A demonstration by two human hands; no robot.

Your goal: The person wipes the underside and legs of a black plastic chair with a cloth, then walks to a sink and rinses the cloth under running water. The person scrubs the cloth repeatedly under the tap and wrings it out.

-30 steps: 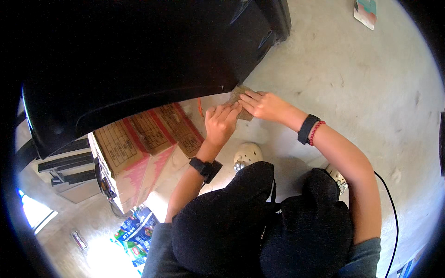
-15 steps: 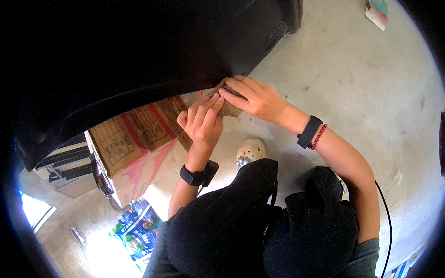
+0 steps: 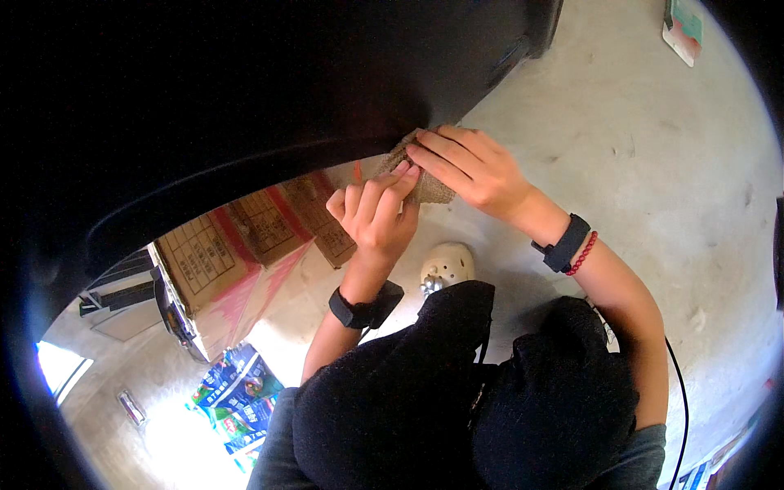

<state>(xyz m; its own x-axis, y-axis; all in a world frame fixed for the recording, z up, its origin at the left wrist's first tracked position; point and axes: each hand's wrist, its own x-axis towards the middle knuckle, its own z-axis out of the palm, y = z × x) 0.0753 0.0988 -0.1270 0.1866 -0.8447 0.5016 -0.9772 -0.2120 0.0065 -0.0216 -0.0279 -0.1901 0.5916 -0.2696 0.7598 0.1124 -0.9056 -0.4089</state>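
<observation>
A piece of coarse brown cloth (image 3: 438,190) lies bunched at the lower edge of a large dark panel (image 3: 327,122). My left hand (image 3: 377,211) has its fingers curled, the fingertips pinching the cloth from the near side. From the right, my right hand (image 3: 482,175) presses its fingers together over the cloth, close to the panel's edge. The fingertips of both hands almost meet on the cloth. Part of the cloth hangs down between the hands; the side toward the panel is hidden.
Cardboard boxes (image 3: 204,257) with red markings stand at the left, under the panel. A blue printed bag (image 3: 241,400) lies on the floor at the lower left. My cream clog (image 3: 449,263) shows below the hands. A black cable (image 3: 683,392) runs down at the right.
Both hands and the cloth sit slightly farther right in the picture, and the surroundings have shifted a little too. The hold on the cloth looks much the same.
</observation>
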